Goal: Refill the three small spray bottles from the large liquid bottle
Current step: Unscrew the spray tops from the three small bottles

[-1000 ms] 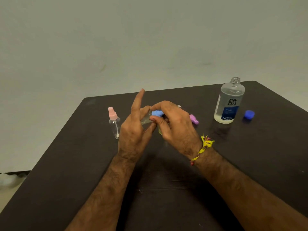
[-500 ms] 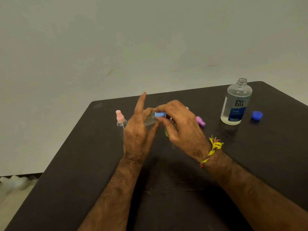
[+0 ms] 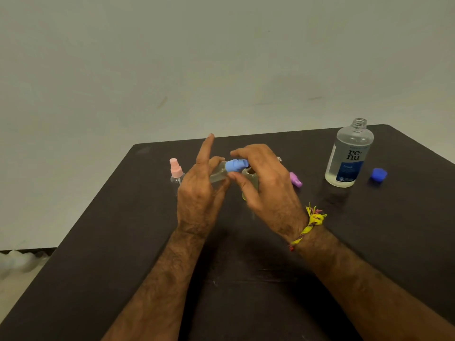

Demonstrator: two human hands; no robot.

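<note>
At nine o'clock of the hands, upright on the matte dark table (image 3: 98,242): a clear plastic spray bottle with a pale pink pump top (image 3: 175,171), slim and smooth, partly hidden behind the left hand (image 3: 197,193). Left hand curled round the clear body of the blue-topped spray bottle (image 3: 222,172), held tilted toward three o'clock, index finger sticking straight up. Right hand (image 3: 268,190), fingers loosened round the ridged blue spray top (image 3: 236,165), thumb below it, no firm pinch visible; a second ago closed tighter on that top. Behind the right hand, a yellowish open-necked small bottle (image 3: 250,182) standing on the table. Yellow twisted thread band (image 3: 311,222) at the right wrist. At three o'clock, a purple spray top (image 3: 295,179) lying on its side. Farther toward two o'clock, the large clear bottle (image 3: 348,156), uncapped, upright, glossy, blue label, part full. Beside it, a faceted blue cap (image 3: 379,174). Layout as before.
</note>
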